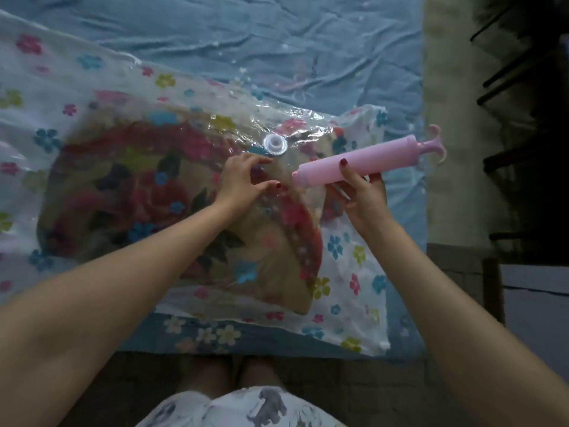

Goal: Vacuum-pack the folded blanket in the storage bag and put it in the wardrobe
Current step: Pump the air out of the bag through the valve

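A clear storage bag printed with small flowers lies flat on the bed. Inside it is the folded blanket, beige with large red flowers. A round clear valve sits on the bag's top face above the blanket. My left hand rests on the bag just below the valve, fingers spread and slightly bent, holding nothing. My right hand grips a pink hand pump around its barrel. The pump lies nearly level, its nozzle end pointing left near the left fingertips and its handle at the right.
The blue bed sheet is wrinkled behind the bag. The bed's right edge meets a pale strip of floor. Dark furniture legs stand at the far right. My knees and patterned shorts are at the bed's front edge.
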